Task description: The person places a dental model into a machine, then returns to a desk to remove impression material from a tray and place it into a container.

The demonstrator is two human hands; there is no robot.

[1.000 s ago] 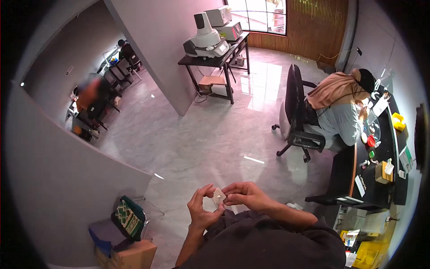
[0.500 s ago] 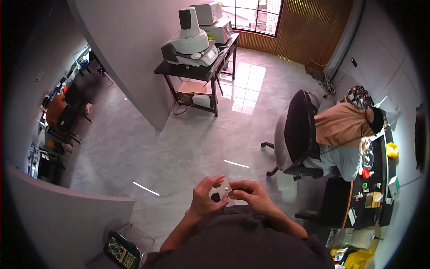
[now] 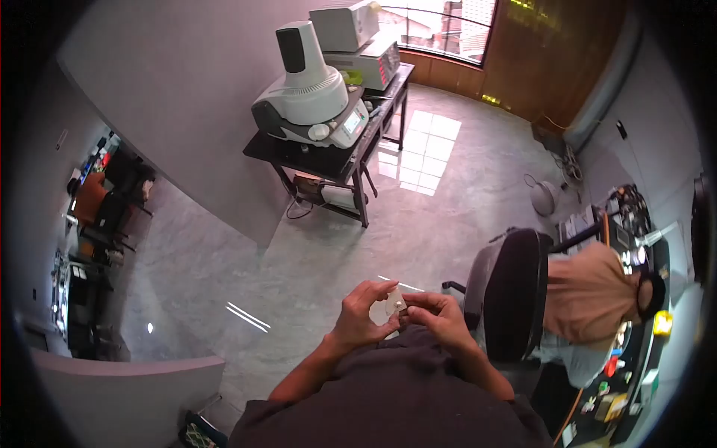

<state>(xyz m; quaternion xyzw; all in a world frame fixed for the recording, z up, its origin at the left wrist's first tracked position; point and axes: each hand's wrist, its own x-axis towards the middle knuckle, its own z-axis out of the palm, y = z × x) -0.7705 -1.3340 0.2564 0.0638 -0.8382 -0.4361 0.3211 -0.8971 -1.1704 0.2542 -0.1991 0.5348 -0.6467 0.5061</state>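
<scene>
My left hand (image 3: 361,317) and my right hand (image 3: 441,319) meet in front of my chest. Between their fingertips they pinch a small white flat piece (image 3: 393,303). What the piece is cannot be made out. Both thumbs and forefingers are closed on its edges. My dark sleeves fill the bottom of the view.
A person in a tan top (image 3: 597,291) sits in a black office chair (image 3: 508,295) at a dark desk (image 3: 635,358) on my right. A black table (image 3: 328,153) with white machines (image 3: 310,104) stands ahead by a grey partition (image 3: 187,112). Grey floor lies between.
I have moved forward and turned: the table with machines is closer, and the seated person has slid down to the right. Both hands keep hold of the white piece.
</scene>
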